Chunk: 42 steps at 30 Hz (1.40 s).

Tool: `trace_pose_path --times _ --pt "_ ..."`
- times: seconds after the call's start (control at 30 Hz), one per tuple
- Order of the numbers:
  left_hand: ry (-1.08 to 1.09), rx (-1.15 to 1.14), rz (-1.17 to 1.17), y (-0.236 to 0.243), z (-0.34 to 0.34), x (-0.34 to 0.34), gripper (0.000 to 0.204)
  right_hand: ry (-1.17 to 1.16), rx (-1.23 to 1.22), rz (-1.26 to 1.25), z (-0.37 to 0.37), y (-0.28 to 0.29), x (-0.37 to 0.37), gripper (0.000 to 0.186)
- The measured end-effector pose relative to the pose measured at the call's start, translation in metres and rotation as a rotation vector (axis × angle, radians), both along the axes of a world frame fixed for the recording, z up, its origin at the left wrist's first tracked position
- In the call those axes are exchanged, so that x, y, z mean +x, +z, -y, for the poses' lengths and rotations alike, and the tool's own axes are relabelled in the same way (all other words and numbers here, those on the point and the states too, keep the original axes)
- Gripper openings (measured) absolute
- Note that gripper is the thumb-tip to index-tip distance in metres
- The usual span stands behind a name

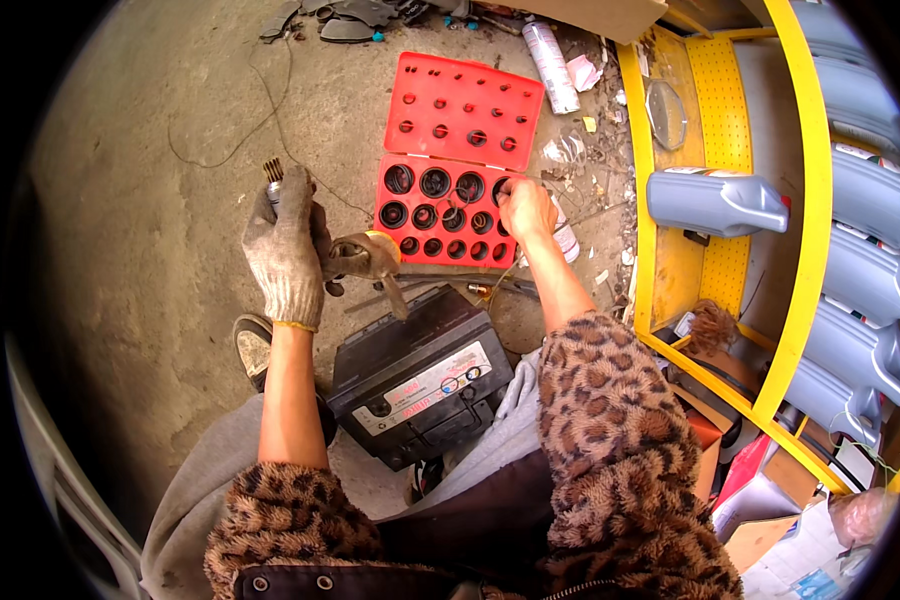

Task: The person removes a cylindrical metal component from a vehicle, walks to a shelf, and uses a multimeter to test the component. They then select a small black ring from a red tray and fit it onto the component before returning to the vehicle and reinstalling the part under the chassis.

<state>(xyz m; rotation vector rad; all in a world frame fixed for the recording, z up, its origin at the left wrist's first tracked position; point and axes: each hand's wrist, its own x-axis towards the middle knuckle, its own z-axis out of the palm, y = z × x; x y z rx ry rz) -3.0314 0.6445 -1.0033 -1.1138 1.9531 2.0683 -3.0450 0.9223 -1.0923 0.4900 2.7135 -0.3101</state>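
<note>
My left hand (288, 240), in a dirty grey work glove, is closed round a small metal part (274, 174) with a ribbed, brassy top; its lower end is hidden. A loose glove (362, 257) with a yellow-edged cuff hangs beside that hand. My bare right hand (526, 212) reaches into the top right compartment of an open red case (454, 160), its fingers bent together on the black O-rings (499, 190) there. What they pinch is hidden. O-rings of several sizes fill the other compartments, and the lid lies back on the floor with size samples.
A black car battery (420, 375) stands between my legs and the case. Right of the case are a spray can (551, 68) and litter. A yellow metal rack (815, 200) holds grey jugs (715, 202). Dark broken parts (355, 18) lie on the concrete floor (150, 220) at the back.
</note>
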Motion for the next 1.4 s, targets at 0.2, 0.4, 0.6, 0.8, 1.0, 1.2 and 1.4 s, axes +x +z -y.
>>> trace_pose_path --times 0.2,0.4,0.6,0.8,1.0,1.2,1.4 --pt "0.014 -0.005 0.003 0.002 0.000 -0.001 0.036 0.025 -0.041 0.069 -0.007 -0.004 -0.005 0.019" --pt "0.024 -0.002 0.006 0.000 0.000 -0.002 0.036 -0.018 -0.282 0.148 -0.033 -0.025 -0.008 0.023" --pt "0.043 0.009 0.013 0.000 -0.001 -0.004 0.032 -0.024 -0.428 0.168 -0.047 -0.037 -0.007 0.022" --pt "0.006 -0.006 -0.009 0.000 -0.002 -0.004 0.032 0.061 -0.314 0.099 -0.036 -0.025 -0.006 0.021" --pt "0.022 0.001 -0.003 -0.001 -0.003 -0.003 0.032 0.134 -0.312 0.148 -0.035 -0.016 -0.007 0.022" --pt "0.019 -0.010 -0.003 0.003 -0.002 -0.002 0.033 0.129 -0.203 0.148 -0.017 0.005 -0.002 0.024" --pt "-0.005 -0.014 -0.023 0.005 -0.003 -0.003 0.032 -0.035 -0.311 -0.010 -0.030 -0.006 0.001 0.023"
